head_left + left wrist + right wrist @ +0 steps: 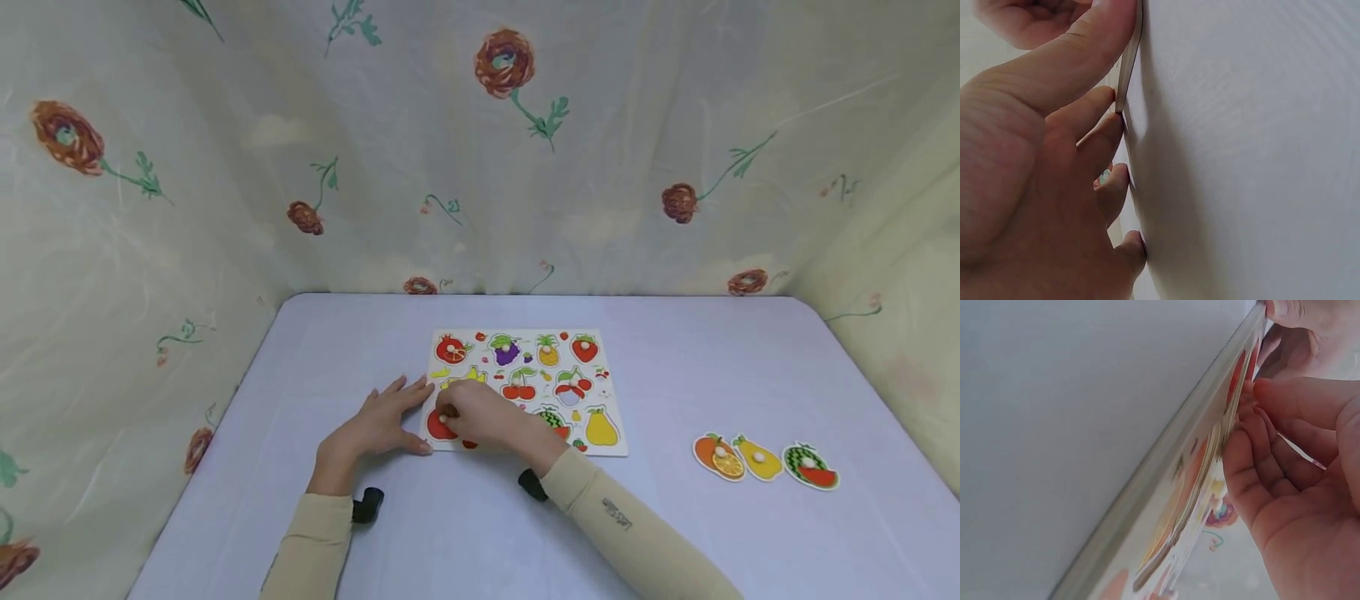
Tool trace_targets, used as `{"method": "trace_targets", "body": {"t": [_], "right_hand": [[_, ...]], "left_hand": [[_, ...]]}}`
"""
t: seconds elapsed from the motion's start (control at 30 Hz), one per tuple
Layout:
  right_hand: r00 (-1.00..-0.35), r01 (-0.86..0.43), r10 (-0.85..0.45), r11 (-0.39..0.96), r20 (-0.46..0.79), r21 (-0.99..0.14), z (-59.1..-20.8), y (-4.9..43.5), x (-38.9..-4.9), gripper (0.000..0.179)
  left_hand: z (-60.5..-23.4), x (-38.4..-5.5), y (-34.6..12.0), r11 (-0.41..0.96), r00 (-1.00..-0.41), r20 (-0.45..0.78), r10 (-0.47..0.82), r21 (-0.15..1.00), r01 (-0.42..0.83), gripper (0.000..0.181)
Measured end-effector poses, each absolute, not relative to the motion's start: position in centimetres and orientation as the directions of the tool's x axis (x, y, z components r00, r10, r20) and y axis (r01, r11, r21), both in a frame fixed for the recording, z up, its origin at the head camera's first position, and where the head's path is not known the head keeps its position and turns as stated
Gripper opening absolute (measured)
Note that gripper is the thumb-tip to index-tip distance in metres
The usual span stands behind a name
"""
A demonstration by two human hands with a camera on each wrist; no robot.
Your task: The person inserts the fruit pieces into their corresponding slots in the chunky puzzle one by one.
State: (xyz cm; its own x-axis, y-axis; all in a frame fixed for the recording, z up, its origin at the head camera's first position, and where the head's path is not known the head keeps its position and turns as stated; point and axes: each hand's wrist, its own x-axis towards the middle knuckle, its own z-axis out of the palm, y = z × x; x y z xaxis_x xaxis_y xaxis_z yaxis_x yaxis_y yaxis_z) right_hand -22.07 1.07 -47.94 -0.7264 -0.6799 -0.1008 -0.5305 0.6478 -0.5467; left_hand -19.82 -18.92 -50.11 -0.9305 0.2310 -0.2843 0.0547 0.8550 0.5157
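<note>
A white fruit puzzle board [619, 451] lies flat on the table, holding knobbed pieces such as the grapes [506, 353], pineapple [548, 354] and strawberry [584, 350]. My left hand [382, 421] rests at the board's left edge, fingers spread and fairly straight, thumb by the lower corner. My right hand [483, 410] reaches across the board and pinches a red fruit puzzle piece [437, 427] by its knob at the lower left. That hand covers part of the bottom row. The pear picture [602, 428] at the lower right shows no knob.
Three loose knobbed pieces lie right of the board: an orange [708, 450], a pear [759, 458] and a watermelon [812, 467]. The table [645, 542] has a pale cloth. A flowered curtain [600, 150] hangs behind it and at both sides.
</note>
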Motion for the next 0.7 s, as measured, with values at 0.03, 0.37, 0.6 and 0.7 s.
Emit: {"method": "trace_targets", "body": {"t": [0.03,0.37,0.6,0.7], "right_hand": [[-0.728,-0.524,-0.678,0.645,-0.101,-0.556,-48.0,1.2,-22.1,0.019],[-0.739,-0.513,-0.670,0.629,-0.072,-0.585,-47.6,3.5,-22.1,0.023],[-0.792,-0.471,-0.608,0.668,-0.058,-0.576,-47.6,5.7,-22.3,0.024],[-0.817,-0.423,-0.571,0.686,-0.078,-0.592,-47.5,6.6,-22.2,0.025]], "left_hand": [[-50.2,-19.8,-18.9,0.856,-0.931,-0.285,0.230,0.513,0.055,0.097],[-50.5,-19.8,-18.9,0.859,-0.931,-0.288,0.225,0.509,0.050,0.097],[-50.3,-19.8,-18.7,0.852,-0.932,-0.286,0.223,0.522,0.043,0.097],[-50.2,-19.7,-18.7,0.849,-0.933,-0.284,0.223,0.526,0.043,0.097]]}}
